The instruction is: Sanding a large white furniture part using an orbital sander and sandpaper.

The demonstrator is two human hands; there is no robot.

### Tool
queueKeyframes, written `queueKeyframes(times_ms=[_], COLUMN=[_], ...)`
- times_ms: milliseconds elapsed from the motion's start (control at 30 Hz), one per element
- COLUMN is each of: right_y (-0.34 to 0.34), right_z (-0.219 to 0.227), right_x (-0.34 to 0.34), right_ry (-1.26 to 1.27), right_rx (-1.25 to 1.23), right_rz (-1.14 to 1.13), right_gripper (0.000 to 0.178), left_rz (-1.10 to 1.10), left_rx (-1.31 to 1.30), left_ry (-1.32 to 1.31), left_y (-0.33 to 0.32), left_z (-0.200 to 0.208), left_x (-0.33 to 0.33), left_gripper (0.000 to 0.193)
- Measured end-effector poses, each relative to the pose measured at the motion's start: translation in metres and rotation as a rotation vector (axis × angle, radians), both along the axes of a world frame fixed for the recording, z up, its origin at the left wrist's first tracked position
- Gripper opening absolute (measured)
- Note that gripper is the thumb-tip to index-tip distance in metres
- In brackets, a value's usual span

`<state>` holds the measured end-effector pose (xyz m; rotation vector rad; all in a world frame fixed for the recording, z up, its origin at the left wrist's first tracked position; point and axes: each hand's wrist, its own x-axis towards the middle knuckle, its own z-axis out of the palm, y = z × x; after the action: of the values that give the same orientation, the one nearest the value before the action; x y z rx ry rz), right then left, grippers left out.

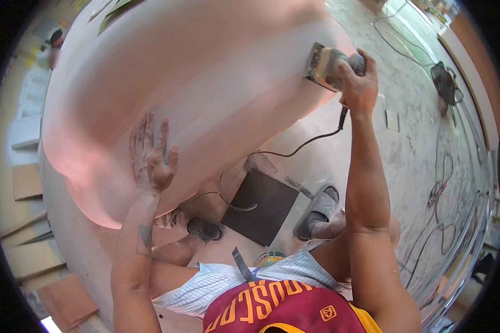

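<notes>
A large, smooth, rounded pinkish-white form [205,83] fills the upper middle, its surface dusty. My right hand [361,83] is wrapped round the body of an electric sander [330,67], whose flat pad rests against the form's right part. From the sander a black cord [311,140] hangs and curves down to the left below the form. My left hand [153,155] lies flat on the form's lower left, fingers stretched upward, holding nothing. Dust coats its fingers.
A dark square sheet [263,208] lies on the floor between my feet, near a small tin [270,257]. Loose cables [441,188] and a black bag-like object [445,83] are on the right-hand floor. Several boards [28,181] stand along the left. A person [54,47] is at far left.
</notes>
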<state>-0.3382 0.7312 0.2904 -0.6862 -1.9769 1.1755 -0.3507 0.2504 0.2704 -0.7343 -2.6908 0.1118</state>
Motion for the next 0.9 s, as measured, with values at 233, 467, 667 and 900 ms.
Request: queueKeyframes(times_ms=[233,467,667,900], right_y=[-0.091,-0.226,-0.233,-0.098], right_z=[0.019,0.051,0.037,0.007], right_x=[0.013,0.035,0.058,0.032], right_ry=[-0.082,-0.125,-0.018,0.051], right_rx=[0.336,0.461,0.377,0.243], right_rz=[0.230,0.594,0.716,0.351], right_gripper=[0.061,0.057,0.058,0.064], left_rz=[0.014,-0.058,0.050,0.057], left_rx=[-0.024,0.350,0.334,0.255], left_ry=[0.004,0.027,0.095,0.087], left_y=[-0.003,-0.010,-0.019,-0.016], left_z=[-0.004,-0.007,-0.013,-0.010], left_x=[-0.001,-0.005,-0.009,-0.009], left_gripper=[0.067,0.062,0.061,0.062])
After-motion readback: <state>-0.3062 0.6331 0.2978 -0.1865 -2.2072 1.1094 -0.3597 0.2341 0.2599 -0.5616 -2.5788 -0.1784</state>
